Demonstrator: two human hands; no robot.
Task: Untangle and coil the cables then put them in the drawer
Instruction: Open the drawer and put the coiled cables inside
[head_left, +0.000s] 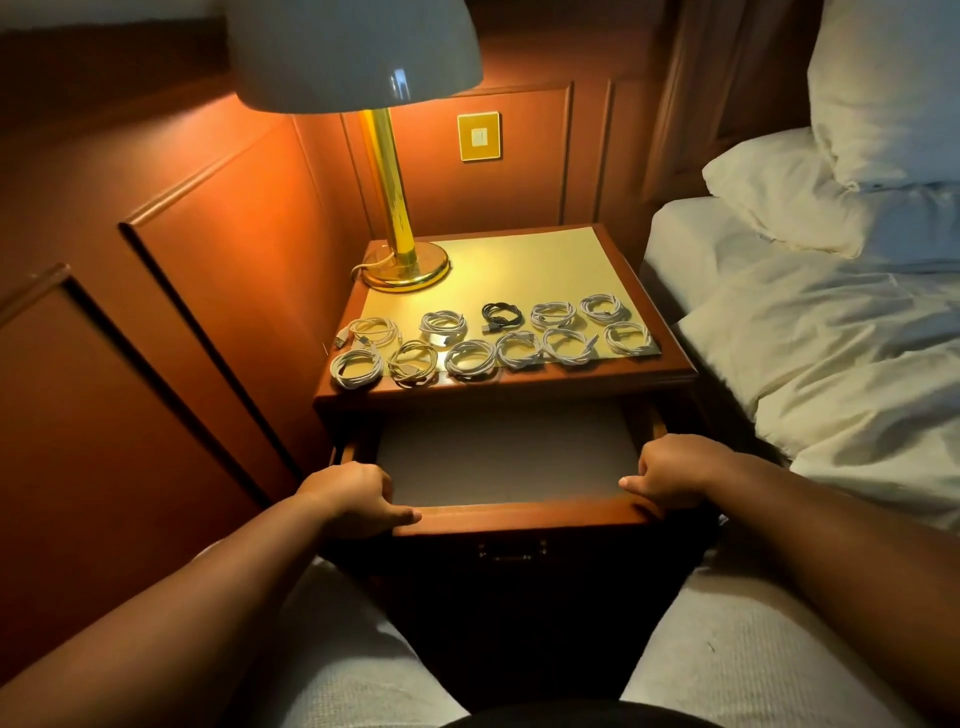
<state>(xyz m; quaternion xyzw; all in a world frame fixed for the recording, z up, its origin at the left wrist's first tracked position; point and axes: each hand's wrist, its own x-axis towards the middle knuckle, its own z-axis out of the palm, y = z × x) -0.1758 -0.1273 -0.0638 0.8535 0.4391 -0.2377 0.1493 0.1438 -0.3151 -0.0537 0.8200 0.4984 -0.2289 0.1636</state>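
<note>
Nearest the camera, the smooth wooden front edge of the open drawer (519, 512) is gripped by the left hand (353, 499) and right hand (670, 475). Beyond, round coiled cables (470, 358) are laid in two rows on the glossy tabletop (524, 260), beside a brass lamp (400, 249).

No readable text, labels, brands or numbers anywhere. Wall switch plate (479, 136) at 12 o'clock blank; cables (488, 338) on bench show no legible markings.
</note>
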